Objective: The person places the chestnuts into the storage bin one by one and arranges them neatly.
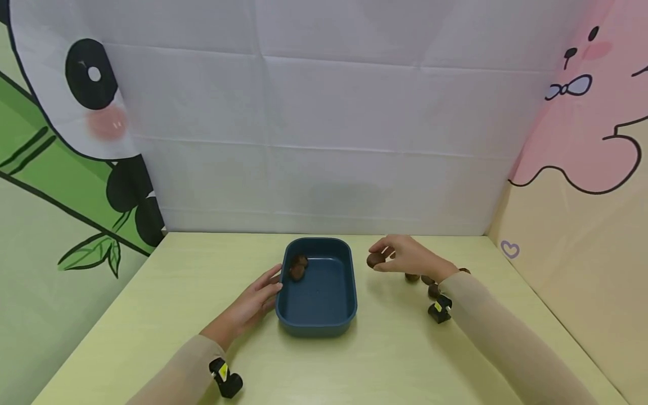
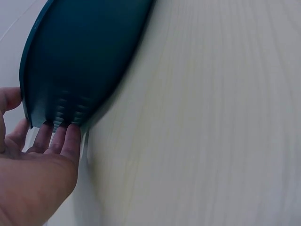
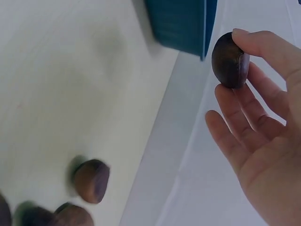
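A dark blue plastic bin [image 1: 317,331] stands on the table, with a few brown chestnuts [image 1: 297,272] at its far left inside. My left hand [image 1: 253,304] rests its extended fingers against the bin's left wall; in the left wrist view the fingertips [image 2: 71,132] touch the ridged side. Just right of the bin, my right hand [image 1: 405,256] pinches a chestnut [image 1: 374,260] between thumb and fingers. The right wrist view shows that glossy dark brown chestnut [image 3: 229,61] held above the table, while the outer fingers spread away from it.
Several more chestnuts [image 1: 433,291] lie on the pale wooden table [image 1: 324,371], under and beside the right wrist. White cloth [image 1: 334,140] hangs behind the table's far edge. Walls with cartoon pictures flank the table left and right.
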{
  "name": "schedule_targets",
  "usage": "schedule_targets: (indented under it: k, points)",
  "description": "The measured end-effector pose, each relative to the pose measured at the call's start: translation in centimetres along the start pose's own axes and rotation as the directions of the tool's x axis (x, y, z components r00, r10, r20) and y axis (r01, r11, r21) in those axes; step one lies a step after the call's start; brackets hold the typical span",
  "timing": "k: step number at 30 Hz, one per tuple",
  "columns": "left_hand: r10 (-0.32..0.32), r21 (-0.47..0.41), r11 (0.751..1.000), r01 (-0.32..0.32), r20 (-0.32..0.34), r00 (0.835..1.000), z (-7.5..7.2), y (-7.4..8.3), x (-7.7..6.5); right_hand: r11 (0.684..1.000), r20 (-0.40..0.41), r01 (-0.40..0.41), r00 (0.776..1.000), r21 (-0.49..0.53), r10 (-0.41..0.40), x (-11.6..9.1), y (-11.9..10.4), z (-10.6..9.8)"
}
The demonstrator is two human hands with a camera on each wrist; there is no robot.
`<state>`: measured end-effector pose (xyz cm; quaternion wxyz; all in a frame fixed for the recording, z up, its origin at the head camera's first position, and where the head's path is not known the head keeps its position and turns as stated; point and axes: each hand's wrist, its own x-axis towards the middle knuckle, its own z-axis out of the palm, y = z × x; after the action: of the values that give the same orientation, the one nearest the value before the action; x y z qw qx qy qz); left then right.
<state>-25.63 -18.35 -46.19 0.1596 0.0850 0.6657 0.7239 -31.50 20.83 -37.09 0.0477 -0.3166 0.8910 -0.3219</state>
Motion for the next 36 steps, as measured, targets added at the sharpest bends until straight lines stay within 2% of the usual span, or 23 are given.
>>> schedule_targets:
  k: [6,11,19,25,33,36]
  points:
    - [-0.008,-0.007,1.0,0.008,-0.006,1.0,0.0,0.0,0.1,0.998,0.053,0.047,0.997,0.039,-0.049,2.3,-2.2,0.6]
    - [-0.002,0.001,1.0,0.002,-0.001,1.0,-0.1,-0.1,0.1,0.999,0.101,0.045,0.994,-0.019,-0.042,4.5,-3.8,1.5]
    - [0.012,-0.003,1.0,-0.012,0.024,1.0,-0.2,-0.1,0.0,0.998,0.212,0.051,0.976,-0.039,-0.042,7.9,-6.2,3.3]
    - [0.005,-0.002,1.0,-0.004,0.025,1.0,-0.1,0.0,-0.1,0.997,0.277,0.037,0.961,-0.061,-0.018,9.9,-7.2,5.6]
    - [-0.003,-0.007,1.0,0.003,0.022,1.0,-0.2,-0.2,0.1,0.992,0.282,0.017,0.959,-0.127,0.02,11.7,-8.0,8.0]
    - [0.005,-0.008,1.0,-0.004,0.036,0.999,-0.2,-0.1,0.1,0.994,0.282,0.004,0.959,-0.114,0.029,12.2,-8.0,8.9]
